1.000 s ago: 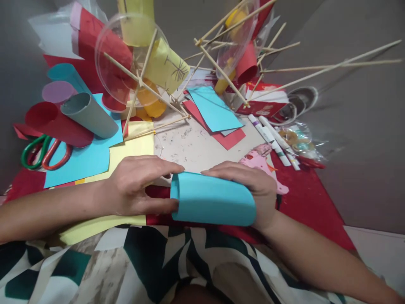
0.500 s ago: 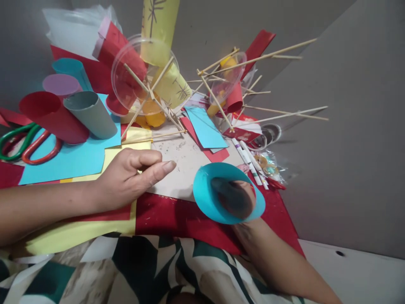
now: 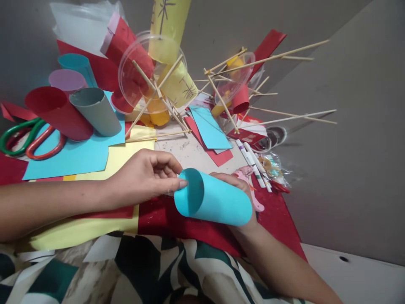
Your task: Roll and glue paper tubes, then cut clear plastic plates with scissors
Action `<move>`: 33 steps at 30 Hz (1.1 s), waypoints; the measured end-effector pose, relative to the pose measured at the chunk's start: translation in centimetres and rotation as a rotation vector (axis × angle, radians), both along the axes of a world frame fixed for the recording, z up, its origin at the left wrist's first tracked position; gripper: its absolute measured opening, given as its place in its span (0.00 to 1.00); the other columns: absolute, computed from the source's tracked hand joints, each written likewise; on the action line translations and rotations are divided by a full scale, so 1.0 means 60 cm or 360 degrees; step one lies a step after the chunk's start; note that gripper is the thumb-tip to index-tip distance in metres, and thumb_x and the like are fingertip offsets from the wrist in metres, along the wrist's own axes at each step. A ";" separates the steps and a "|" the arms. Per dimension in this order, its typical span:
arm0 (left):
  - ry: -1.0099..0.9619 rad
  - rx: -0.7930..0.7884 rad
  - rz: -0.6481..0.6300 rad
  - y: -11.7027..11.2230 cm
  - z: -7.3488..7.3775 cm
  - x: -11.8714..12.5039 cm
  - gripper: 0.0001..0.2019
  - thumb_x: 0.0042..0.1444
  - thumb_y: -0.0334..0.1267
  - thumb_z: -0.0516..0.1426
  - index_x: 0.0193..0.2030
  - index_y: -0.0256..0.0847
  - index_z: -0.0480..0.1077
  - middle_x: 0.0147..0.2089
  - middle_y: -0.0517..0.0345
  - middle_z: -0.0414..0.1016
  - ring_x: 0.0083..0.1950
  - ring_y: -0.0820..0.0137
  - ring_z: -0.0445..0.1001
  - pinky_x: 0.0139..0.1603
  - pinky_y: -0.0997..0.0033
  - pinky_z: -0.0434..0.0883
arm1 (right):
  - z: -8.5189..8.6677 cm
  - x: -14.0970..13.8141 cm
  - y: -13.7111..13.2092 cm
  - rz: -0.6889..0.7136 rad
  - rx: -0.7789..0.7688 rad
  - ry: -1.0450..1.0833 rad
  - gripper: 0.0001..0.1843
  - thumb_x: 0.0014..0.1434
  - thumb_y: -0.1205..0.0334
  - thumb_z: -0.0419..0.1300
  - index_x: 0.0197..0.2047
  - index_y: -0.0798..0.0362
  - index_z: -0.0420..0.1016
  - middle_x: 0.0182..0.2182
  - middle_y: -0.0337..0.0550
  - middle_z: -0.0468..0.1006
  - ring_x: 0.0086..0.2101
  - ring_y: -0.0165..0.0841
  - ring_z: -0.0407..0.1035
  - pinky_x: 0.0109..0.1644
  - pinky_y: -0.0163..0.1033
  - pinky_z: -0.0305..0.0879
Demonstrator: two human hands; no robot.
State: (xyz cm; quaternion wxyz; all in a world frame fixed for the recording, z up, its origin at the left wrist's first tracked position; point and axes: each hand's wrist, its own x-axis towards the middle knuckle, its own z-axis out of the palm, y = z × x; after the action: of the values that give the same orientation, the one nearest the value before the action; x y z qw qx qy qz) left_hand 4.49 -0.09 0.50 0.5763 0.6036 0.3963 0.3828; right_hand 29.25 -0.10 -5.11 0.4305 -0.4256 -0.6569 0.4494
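A blue paper tube (image 3: 213,198) lies on its side in front of me, its open end turned left. My right hand (image 3: 236,183) wraps round the far side of it, mostly hidden behind the roll. My left hand (image 3: 148,175) is curled, with thumb and fingertips pinched at the tube's left rim. Under both hands lie a red sheet (image 3: 177,223) and a yellow sheet (image 3: 120,156).
Red (image 3: 58,112), grey (image 3: 96,110), pink and blue paper rolls stand at the back left beside green and red scissors (image 3: 28,137). Clear cups with bamboo skewers (image 3: 155,90) rise behind. Markers (image 3: 251,162), tape rolls and a pink glue gun (image 3: 249,185) lie right.
The tube, held end-on by the right hand half a second ago, has turned back onto its side. My left hand moved right and closed on its rim.
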 end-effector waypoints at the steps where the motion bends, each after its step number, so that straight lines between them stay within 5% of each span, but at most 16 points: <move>1: 0.0031 0.0052 0.0016 -0.002 -0.001 0.000 0.06 0.53 0.35 0.66 0.32 0.36 0.75 0.23 0.64 0.74 0.24 0.76 0.73 0.26 0.80 0.72 | 0.010 -0.006 -0.003 -0.0027 -0.0005 0.0060 0.06 0.57 0.58 0.68 0.35 0.49 0.86 0.31 0.43 0.87 0.31 0.40 0.81 0.34 0.41 0.78; 7: 0.0380 0.0837 0.0106 -0.008 -0.005 -0.008 0.05 0.59 0.30 0.62 0.32 0.39 0.77 0.28 0.62 0.81 0.28 0.76 0.77 0.30 0.81 0.72 | 0.035 -0.024 -0.012 0.0023 0.0327 0.0205 0.08 0.55 0.65 0.69 0.37 0.43 0.88 0.32 0.42 0.87 0.33 0.38 0.82 0.36 0.40 0.79; 12: 0.0514 0.1494 -0.0095 -0.008 -0.009 -0.029 0.08 0.65 0.28 0.57 0.45 0.42 0.77 0.40 0.53 0.85 0.42 0.69 0.84 0.43 0.75 0.78 | 0.038 -0.027 -0.019 -0.0124 0.0206 0.0221 0.21 0.57 0.54 0.72 0.53 0.44 0.83 0.32 0.42 0.87 0.30 0.35 0.81 0.33 0.38 0.80; 15: 0.0633 0.1666 -0.0289 -0.001 -0.014 -0.046 0.13 0.63 0.28 0.57 0.52 0.44 0.75 0.46 0.48 0.85 0.48 0.65 0.84 0.48 0.71 0.79 | 0.042 -0.021 -0.015 -0.0041 0.0352 0.0122 0.14 0.57 0.56 0.72 0.47 0.46 0.86 0.33 0.43 0.87 0.32 0.36 0.82 0.36 0.38 0.81; 18: 0.0719 0.1775 -0.0396 0.006 -0.017 -0.053 0.16 0.62 0.27 0.57 0.55 0.41 0.74 0.48 0.44 0.84 0.49 0.63 0.84 0.51 0.68 0.79 | 0.045 -0.013 -0.011 0.0136 0.0595 0.0080 0.06 0.61 0.59 0.69 0.42 0.45 0.87 0.34 0.43 0.87 0.33 0.35 0.82 0.37 0.37 0.81; 21: 0.0626 0.1755 -0.0389 0.009 -0.015 -0.043 0.13 0.62 0.29 0.57 0.52 0.42 0.75 0.44 0.46 0.85 0.46 0.64 0.84 0.48 0.68 0.80 | 0.047 -0.007 -0.011 0.0222 0.0784 0.0011 0.09 0.65 0.62 0.65 0.46 0.44 0.87 0.35 0.43 0.88 0.34 0.35 0.82 0.37 0.38 0.81; 33: 0.0608 0.1645 -0.0370 0.004 -0.003 -0.029 0.18 0.63 0.33 0.61 0.60 0.38 0.72 0.46 0.44 0.85 0.46 0.64 0.84 0.46 0.68 0.81 | 0.046 0.003 -0.010 0.0244 0.1167 -0.0202 0.13 0.70 0.60 0.57 0.47 0.47 0.85 0.37 0.46 0.87 0.36 0.37 0.83 0.39 0.42 0.82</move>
State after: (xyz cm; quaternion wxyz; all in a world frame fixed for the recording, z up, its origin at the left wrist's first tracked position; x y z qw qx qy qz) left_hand 2.72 0.12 0.34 0.1621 0.9057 0.1855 0.3451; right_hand 29.44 -0.72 -2.38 0.4777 -0.2198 -0.8295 0.1881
